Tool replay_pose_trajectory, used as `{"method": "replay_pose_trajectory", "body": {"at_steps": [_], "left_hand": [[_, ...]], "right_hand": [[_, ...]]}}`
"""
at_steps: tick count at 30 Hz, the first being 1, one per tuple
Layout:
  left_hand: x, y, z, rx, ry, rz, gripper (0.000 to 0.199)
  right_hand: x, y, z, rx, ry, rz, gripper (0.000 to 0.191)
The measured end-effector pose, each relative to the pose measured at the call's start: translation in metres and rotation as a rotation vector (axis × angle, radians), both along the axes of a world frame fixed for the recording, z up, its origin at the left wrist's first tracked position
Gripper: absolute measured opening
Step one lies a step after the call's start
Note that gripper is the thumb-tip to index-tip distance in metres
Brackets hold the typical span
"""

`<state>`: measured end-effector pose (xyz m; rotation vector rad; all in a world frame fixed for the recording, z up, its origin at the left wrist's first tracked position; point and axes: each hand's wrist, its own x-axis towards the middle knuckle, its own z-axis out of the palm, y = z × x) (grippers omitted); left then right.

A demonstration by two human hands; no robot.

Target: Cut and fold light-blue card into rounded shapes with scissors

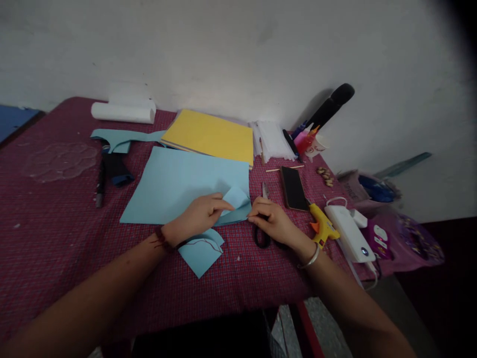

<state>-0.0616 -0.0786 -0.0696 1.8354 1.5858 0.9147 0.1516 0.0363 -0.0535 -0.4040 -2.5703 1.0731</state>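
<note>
A large light-blue sheet of paper lies on the table, its near right corner curled up into a paler flap. My left hand is closed at the curled part, its fingers bent against the paper. At the sheet's right corner my right hand pinches the paper edge between thumb and fingertips. Scissors lie partly hidden beneath my right hand, with black handles and the blades pointing away. Below my left hand lies a cut blue paper piece with curved edges.
Yellow sheets and a white roll lie toward the wall. On the right are a phone, a yellow glue gun, a white power bank and a cup of pens. A clear palette is left.
</note>
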Motion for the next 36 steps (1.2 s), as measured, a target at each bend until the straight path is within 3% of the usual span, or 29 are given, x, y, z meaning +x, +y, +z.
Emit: {"method": "replay_pose_trajectory", "body": {"at_steps": [5, 11, 15, 21, 25, 28, 32, 36], "left_hand": [[0.0011, -0.0031, 0.0096, -0.066, 0.022, -0.037, 0.016], [0.0013, -0.0012, 0.008, -0.042, 0.052, -0.032, 0.018], [0.001, 0.0011, 0.0036, -0.029, 0.079, 0.03, 0.018], [0.0012, 0.0027, 0.002, -0.032, 0.091, 0.094, 0.018], [0.0021, 0.0027, 0.0044, -0.062, 0.087, 0.103, 0.019], [0.0021, 0.0017, 0.0041, -0.082, 0.034, 0.124, 0.008], [0.0006, -0.0003, 0.0025, 0.007, -0.065, 0.029, 0.037], [0.0011, -0.002, 0.0048, -0.005, -0.032, -0.042, 0.033]], "right_hand": [[-0.0038, -0.0011, -0.0051, -0.088, 0.032, -0.061, 0.017], [-0.0034, -0.0047, -0.0061, -0.123, 0.041, -0.123, 0.009], [-0.0004, -0.0058, -0.0057, -0.126, 0.037, -0.213, 0.027], [0.0019, 0.0006, -0.0001, 0.057, -0.034, -0.008, 0.006], [0.0001, 0.0004, -0.0021, 0.054, 0.0, -0.049, 0.016], [-0.0014, -0.001, -0.005, 0.023, 0.042, -0.075, 0.017], [-0.0031, -0.0019, -0.0061, -0.006, 0.079, -0.084, 0.017], [-0.0048, -0.0024, -0.006, -0.026, 0.08, -0.102, 0.016]]}}
